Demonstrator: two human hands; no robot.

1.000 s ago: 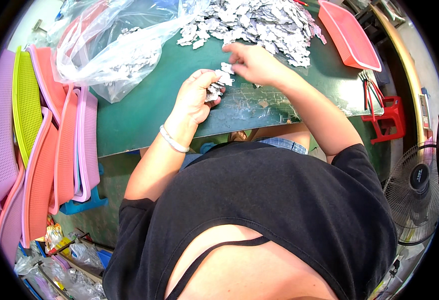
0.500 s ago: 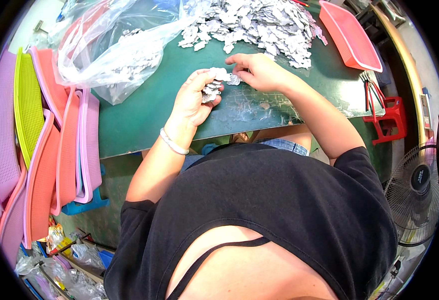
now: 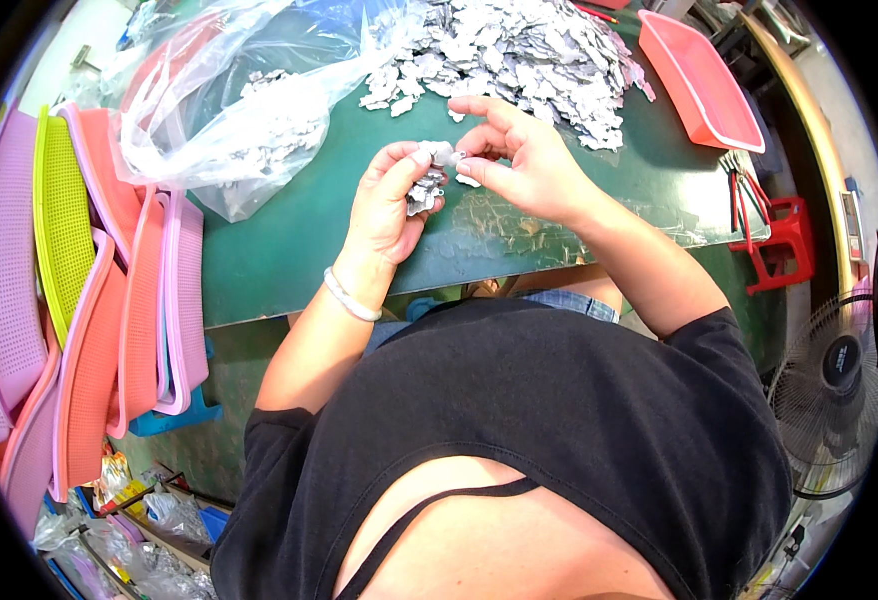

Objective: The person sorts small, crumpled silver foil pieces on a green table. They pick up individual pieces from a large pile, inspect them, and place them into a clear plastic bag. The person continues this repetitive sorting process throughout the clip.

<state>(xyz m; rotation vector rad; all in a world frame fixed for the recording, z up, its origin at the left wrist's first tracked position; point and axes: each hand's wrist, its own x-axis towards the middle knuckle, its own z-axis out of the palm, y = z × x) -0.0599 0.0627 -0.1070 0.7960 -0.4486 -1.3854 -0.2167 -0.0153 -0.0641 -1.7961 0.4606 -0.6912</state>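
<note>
My left hand is closed around a small stack of flat, irregular silver-grey metal pieces, held above the green table. Close beside it, my right hand pinches the edge of a piece at the top of the stack, thumb against a bent finger. Its index finger stretches out, away from the pinch. Just below the right thumb shows a bit of another pale piece. Beyond my hands spreads a big heap of similar pieces.
A clear plastic bag with more pieces lies on the green table at left. A pink tray and red-handled pliers are at right. Nested coloured baskets stand left; a red stool and fan stand right.
My right hand has turned and drawn its thumb and bent finger in against the stack. The left hand keeps its hold, nearly in place. The view has shifted slightly.
</note>
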